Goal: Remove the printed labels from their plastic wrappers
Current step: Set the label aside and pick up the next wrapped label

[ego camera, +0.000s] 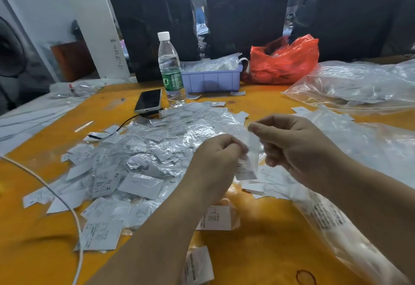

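Note:
A big heap of small white printed labels in clear plastic wrappers (143,150) covers the middle of the orange table (258,228). Over its right side my left hand (215,161) pinches a printed label (246,170) that hangs below its fingers. My right hand (289,145) pinches the top of a clear plastic wrapper (252,143) between thumb and forefinger, just above and to the right of the left hand. The label's lower end sticks out of the wrapper. Loose labels (215,218) lie under my forearms.
A water bottle (170,69), a phone (149,100) with a black cable, a purple bin (211,79) and a red bag (284,60) stand at the back. Large clear plastic bags (359,85) lie at right. A white cable (67,204) crosses the left.

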`<state>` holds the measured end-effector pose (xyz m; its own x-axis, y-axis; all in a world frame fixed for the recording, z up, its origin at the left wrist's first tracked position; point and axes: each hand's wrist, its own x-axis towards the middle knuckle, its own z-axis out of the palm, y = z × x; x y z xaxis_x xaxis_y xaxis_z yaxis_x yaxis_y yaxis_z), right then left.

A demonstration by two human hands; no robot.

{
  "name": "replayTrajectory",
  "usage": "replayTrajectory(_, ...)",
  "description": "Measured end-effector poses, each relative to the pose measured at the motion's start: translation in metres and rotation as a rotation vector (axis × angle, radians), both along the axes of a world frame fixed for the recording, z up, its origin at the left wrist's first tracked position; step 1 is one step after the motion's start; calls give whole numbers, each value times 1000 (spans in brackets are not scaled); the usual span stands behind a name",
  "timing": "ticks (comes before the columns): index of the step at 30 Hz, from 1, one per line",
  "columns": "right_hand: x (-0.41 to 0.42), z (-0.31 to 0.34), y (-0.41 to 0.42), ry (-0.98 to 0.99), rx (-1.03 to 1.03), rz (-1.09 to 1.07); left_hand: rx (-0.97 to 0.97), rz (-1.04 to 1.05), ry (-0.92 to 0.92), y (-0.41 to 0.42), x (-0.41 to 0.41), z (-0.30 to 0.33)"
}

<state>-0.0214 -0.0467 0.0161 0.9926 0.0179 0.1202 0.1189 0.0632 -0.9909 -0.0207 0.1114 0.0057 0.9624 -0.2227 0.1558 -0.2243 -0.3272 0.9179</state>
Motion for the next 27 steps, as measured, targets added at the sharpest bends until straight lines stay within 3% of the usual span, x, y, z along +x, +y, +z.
replayTrajectory(5,0,-9,-8,73,178,114,69,-65,38,-2,1,-2)
replayTrajectory(9,1,-11,-14,54,259,163,-8,-94,143,-1,2,-2)
replayTrajectory(17,-8,-8,-12,71,-72,204,-58,-65,112,6,4,1)
replayTrajectory(27,-11,-7,-8,146,-160,254,-101,-39,98,9,7,-1)
